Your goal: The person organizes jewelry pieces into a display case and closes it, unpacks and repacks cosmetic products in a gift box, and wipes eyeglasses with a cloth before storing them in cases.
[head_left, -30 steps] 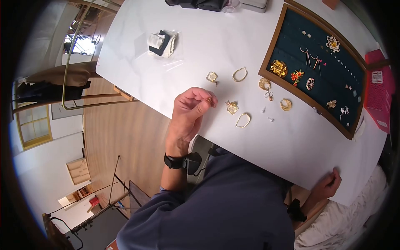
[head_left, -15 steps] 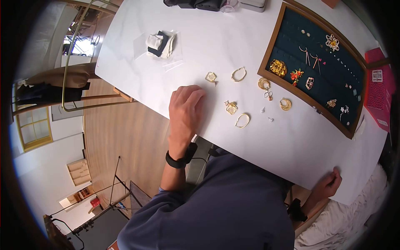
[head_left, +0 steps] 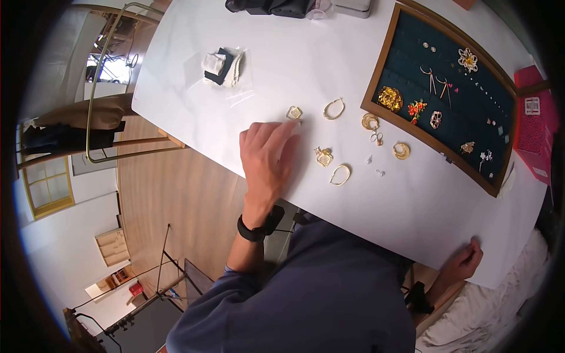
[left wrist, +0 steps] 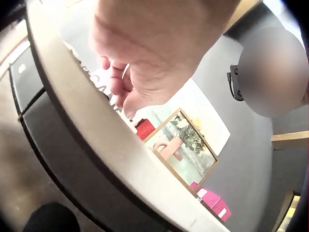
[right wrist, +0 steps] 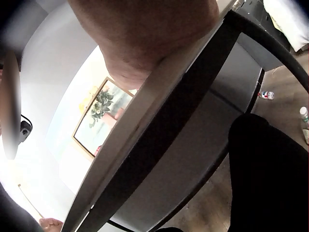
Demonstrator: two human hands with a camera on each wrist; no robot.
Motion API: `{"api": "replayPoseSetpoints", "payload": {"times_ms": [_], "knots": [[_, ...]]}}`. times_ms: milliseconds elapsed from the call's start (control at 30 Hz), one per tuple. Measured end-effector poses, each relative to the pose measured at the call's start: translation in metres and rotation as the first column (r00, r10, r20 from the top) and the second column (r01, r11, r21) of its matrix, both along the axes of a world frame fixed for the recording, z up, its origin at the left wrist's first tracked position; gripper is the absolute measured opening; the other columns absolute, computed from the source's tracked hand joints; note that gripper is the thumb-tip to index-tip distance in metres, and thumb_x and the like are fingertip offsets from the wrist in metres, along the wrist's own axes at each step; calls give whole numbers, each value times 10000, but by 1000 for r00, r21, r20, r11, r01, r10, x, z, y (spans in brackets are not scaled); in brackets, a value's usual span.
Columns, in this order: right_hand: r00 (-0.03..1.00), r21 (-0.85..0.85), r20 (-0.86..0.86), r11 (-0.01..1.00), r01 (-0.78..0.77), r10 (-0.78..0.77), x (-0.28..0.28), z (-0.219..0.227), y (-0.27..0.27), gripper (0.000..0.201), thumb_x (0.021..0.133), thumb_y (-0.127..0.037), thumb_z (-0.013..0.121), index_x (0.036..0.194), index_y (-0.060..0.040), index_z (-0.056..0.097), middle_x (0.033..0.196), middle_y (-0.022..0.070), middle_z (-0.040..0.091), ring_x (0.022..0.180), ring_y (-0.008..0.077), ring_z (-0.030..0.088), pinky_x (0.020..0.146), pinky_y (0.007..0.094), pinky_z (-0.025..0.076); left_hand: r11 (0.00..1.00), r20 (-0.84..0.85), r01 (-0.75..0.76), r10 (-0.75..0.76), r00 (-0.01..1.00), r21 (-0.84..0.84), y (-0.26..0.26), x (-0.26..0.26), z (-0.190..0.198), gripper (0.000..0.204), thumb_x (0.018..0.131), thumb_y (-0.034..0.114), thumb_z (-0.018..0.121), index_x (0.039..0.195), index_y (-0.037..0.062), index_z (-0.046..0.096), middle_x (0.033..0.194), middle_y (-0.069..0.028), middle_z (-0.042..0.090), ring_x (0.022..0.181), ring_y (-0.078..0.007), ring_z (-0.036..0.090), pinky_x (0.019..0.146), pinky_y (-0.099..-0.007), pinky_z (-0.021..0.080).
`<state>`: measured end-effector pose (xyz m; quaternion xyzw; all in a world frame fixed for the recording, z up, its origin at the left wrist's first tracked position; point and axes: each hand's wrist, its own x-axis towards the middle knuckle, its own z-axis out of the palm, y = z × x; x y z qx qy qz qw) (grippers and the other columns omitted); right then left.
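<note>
In the head view my left hand (head_left: 265,162) is palm down over the table's near edge, fingers loosely bent and fingertips partly hidden. Its index finger lies close to a square gold earring (head_left: 294,112). The left wrist view shows the same hand (left wrist: 149,53) with thumb and fingers slightly bent. To its right lie another square gold earring (head_left: 323,156), two gold hoops (head_left: 333,109) (head_left: 340,175), round gold earrings (head_left: 370,122) (head_left: 401,151) and small silver studs (head_left: 380,173). My right hand (head_left: 462,263) rests at the table edge, loosely curled, with nothing seen in it.
A wooden-framed dark green board (head_left: 406,59) holding jewelry stands at the right, beside a pink box (head_left: 532,126). Folded cloths (head_left: 222,66) lie on clear plastic at the back left. Dark items (head_left: 282,7) and a grey case (head_left: 352,6) sit at the far edge.
My left hand has turned from palm up to palm down and come near the square earring; the small reddish-gold piece it pinched is out of sight. My right hand has not moved.
</note>
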<state>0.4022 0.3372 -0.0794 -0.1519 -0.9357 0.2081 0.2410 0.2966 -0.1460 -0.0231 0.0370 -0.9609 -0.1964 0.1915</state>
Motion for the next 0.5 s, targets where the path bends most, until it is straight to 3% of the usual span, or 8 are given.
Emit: {"api": "replayPoseSetpoints", "payload": {"times_ms": [133, 333, 400, 500], "knots": [[1000, -3, -20, 1000, -3, 3, -1, -2, 1, 193, 1036, -31, 540, 1128, 46, 691, 1038, 119, 703, 942, 219, 657, 910, 327, 524, 997, 4, 71, -71, 997, -37, -2, -4, -4, 278, 783, 15, 798, 1047, 96, 770, 984, -26, 735, 895, -216, 641, 859, -367, 437], [1000, -22, 11, 1000, -4, 4, 1, 2, -1, 190, 1037, -38, 543, 1133, 43, 686, 1062, 124, 707, 964, 224, 661, 924, 328, 521, 999, 21, 38, -38, 999, 5, -3, -1, 0, 237, 806, -14, 772, 1021, 86, 776, 976, -35, 746, 911, -224, 659, 862, -375, 450], [1000, -30, -2, 1000, 8, -8, -2, 3, -6, 198, 1026, -20, 526, 1124, 49, 684, 1039, 129, 696, 942, 233, 655, 896, 335, 523, 998, -32, -33, 34, 999, 46, -11, -7, -1, 246, 822, -54, 737, 1022, 84, 778, 991, -45, 742, 910, -241, 660, 843, -382, 470], [1000, -23, -21, 1000, 18, -18, -4, 6, -10, 204, 1011, 3, 510, 1109, 51, 682, 1020, 133, 685, 917, 242, 648, 866, 339, 525, 985, 44, 156, -152, 987, -80, -24, -23, 15, 298, 835, -64, 687, 1062, 103, 783, 1042, -52, 726, 933, -256, 646, 846, -387, 477]]}}
